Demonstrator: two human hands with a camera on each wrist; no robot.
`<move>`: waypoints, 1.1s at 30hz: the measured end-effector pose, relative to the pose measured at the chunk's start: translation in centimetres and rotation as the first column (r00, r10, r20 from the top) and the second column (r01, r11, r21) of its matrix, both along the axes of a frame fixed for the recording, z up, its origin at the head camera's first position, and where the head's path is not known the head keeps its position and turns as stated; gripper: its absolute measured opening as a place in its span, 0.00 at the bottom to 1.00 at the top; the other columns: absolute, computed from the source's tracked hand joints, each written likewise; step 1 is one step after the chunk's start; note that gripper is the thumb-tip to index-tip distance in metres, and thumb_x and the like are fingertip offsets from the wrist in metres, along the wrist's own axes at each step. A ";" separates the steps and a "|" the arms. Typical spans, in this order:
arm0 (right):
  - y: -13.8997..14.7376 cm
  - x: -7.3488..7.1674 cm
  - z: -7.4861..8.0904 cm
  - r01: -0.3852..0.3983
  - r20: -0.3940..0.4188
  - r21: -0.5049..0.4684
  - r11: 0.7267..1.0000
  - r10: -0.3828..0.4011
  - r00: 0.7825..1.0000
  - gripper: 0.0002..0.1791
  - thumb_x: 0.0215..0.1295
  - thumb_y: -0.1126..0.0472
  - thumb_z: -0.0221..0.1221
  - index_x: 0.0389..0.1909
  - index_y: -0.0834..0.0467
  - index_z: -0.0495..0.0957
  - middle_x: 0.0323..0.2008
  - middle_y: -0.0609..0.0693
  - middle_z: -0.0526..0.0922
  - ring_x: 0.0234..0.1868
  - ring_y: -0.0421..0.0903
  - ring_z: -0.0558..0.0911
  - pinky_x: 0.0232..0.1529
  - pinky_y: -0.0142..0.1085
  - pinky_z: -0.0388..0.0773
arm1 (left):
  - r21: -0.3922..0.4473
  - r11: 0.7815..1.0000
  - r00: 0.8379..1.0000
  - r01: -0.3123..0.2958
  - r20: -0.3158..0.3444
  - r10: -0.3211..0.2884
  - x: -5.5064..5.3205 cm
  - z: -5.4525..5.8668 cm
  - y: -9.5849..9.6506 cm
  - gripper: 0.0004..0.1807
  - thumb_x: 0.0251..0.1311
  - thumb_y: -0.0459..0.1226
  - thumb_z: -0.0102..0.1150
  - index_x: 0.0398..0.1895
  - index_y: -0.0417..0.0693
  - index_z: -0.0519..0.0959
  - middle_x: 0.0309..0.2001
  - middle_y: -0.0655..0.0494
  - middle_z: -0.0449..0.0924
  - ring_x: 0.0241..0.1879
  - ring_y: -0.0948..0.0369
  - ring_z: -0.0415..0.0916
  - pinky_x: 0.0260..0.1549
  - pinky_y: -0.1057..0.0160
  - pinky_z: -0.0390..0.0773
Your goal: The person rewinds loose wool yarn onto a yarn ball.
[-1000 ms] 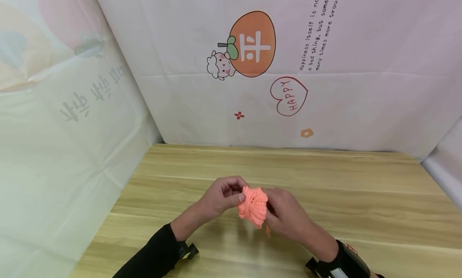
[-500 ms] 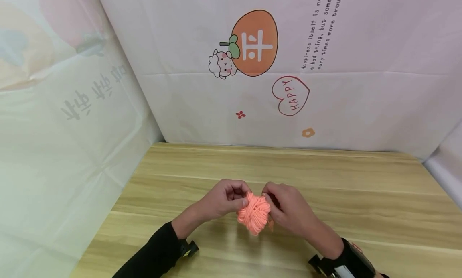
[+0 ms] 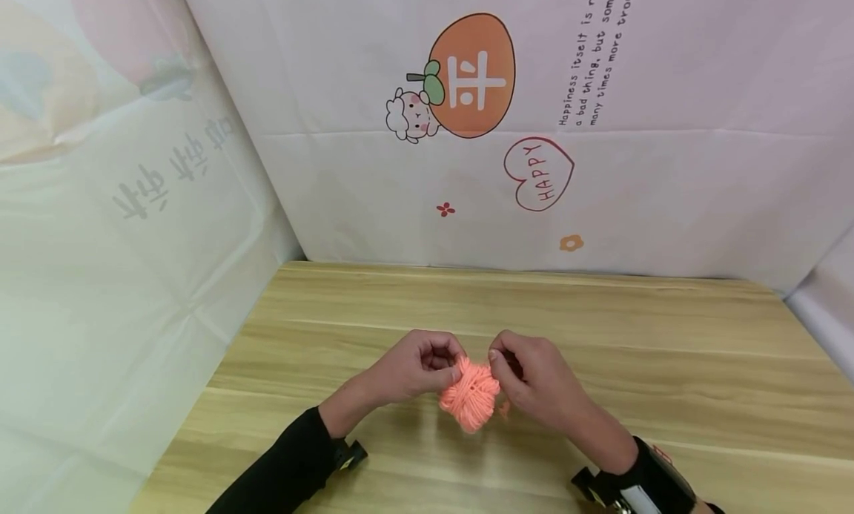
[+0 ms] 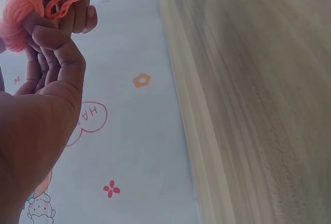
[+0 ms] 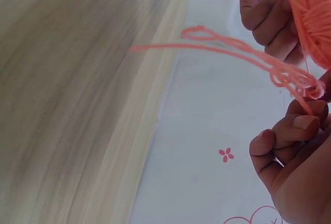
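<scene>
A small ball of coral-pink yarn [image 3: 470,399] is held up over the wooden table. My left hand [image 3: 423,362] pinches its upper left side between thumb and curled fingers. Just right of the ball, my right hand [image 3: 534,369] pinches loose strands of the same yarn. In the right wrist view these loose strands [image 5: 243,53] form loops and a free end trailing away from the right fingertips, and a taut strand runs up to the yarn ball [image 5: 313,19]. From the left wrist, the left hand [image 4: 54,63] shows beneath the ball, with looped strands beside it.
The wood-grain table [image 3: 333,299] spreads under both hands. A white printed sheet [image 3: 367,202] stands upright behind its far edge, and another sheet [image 3: 153,277] hangs along the left side. Black bands with small cameras sit on both wrists.
My right hand has drawn slightly right, away from the yarn ball, opening a small gap. The ball has turned a little and shifted slightly right and down with my left hand.
</scene>
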State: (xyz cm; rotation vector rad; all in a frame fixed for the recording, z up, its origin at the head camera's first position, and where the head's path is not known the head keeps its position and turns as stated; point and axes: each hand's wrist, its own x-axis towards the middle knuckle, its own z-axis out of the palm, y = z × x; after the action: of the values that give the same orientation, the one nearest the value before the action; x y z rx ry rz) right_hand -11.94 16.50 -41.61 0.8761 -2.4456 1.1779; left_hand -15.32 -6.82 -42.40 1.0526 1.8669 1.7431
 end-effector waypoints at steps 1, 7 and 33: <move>0.0 0.0 0.0 -0.002 -0.007 -0.011 1.000 0.002 1.000 0.14 0.68 0.68 0.53 0.27 0.45 0.72 0.16 0.35 0.67 0.14 0.31 0.64 0.11 0.27 0.64 | -0.009 1.000 1.000 -0.006 0.000 0.006 0.0 0.0 0.0 0.05 0.62 0.30 0.56 0.39 0.38 0.78 0.29 0.52 0.77 0.26 0.64 0.71 0.23 0.71 0.73; 0.0 0.0 0.2 -0.013 -0.042 -0.024 1.000 0.012 0.999 0.13 0.67 0.68 0.54 0.27 0.47 0.74 0.16 0.36 0.66 0.14 0.31 0.62 0.12 0.26 0.63 | -0.059 0.996 0.997 -0.062 -0.039 0.060 0.0 0.2 0.1 0.05 0.61 0.29 0.56 0.38 0.39 0.79 0.29 0.52 0.77 0.25 0.64 0.72 0.22 0.70 0.73; -0.8 0.6 0.4 -0.038 -0.133 0.009 0.999 0.039 0.990 0.12 0.59 0.70 0.55 0.25 0.47 0.74 0.15 0.37 0.63 0.15 0.32 0.60 0.15 0.23 0.58 | -0.106 0.896 0.902 -0.432 -0.059 0.428 -0.4 -0.6 0.1 0.02 0.60 0.34 0.58 0.35 0.46 0.78 0.29 0.51 0.80 0.26 0.57 0.75 0.22 0.66 0.76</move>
State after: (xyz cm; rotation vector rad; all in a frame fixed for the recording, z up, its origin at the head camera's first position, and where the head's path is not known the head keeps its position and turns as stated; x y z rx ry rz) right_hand -11.31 15.70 -41.25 0.9756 -2.3370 1.0885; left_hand -15.77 -6.68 -42.97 0.6593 2.3281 1.8191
